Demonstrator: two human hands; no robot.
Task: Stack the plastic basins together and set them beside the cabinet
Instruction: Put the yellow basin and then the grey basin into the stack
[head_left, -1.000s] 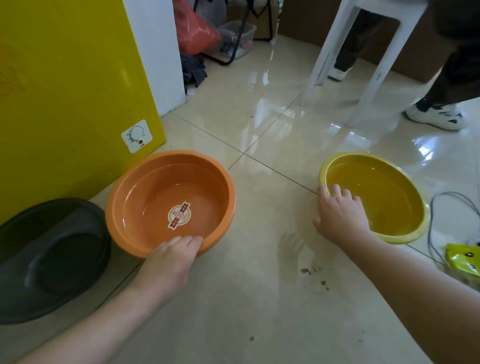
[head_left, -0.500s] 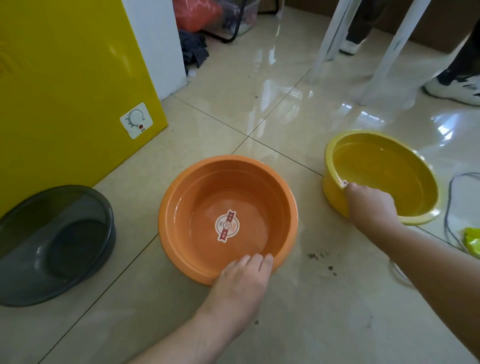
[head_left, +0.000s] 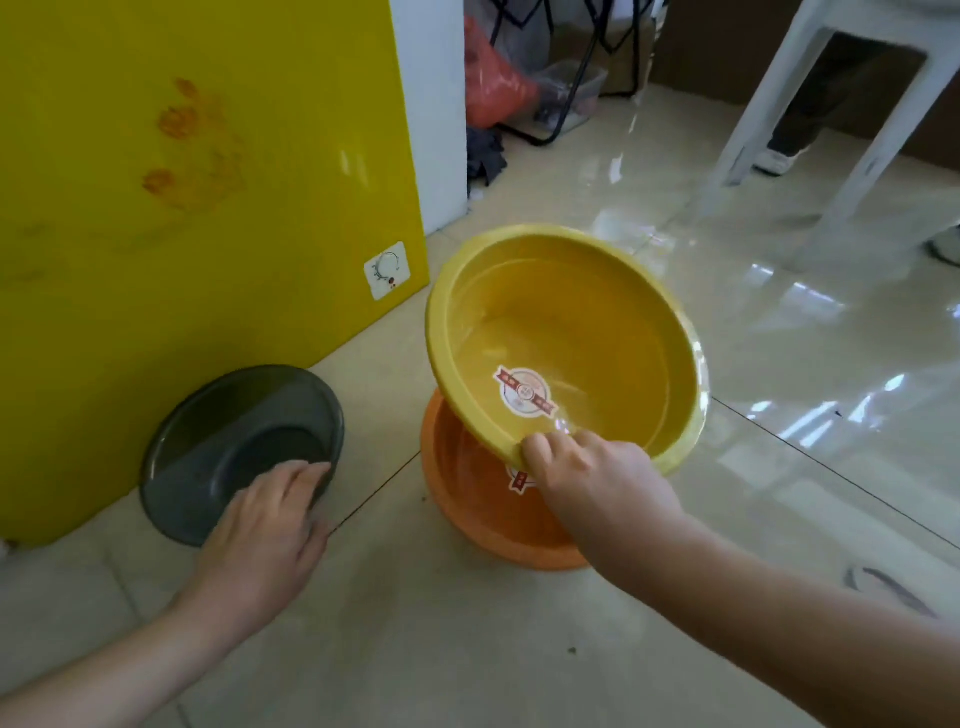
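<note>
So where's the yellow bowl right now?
In the head view, the yellow basin is tilted in the right hand, held just above the orange basin, right of the grey basin.

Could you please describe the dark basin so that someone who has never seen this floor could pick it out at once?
Start at the tall yellow cabinet on the left. At its foot, on the tiled floor, leans the grey basin, with the left hand on its near rim. It is the only dark basin; the orange basin and yellow basin to its right are bright.
</note>
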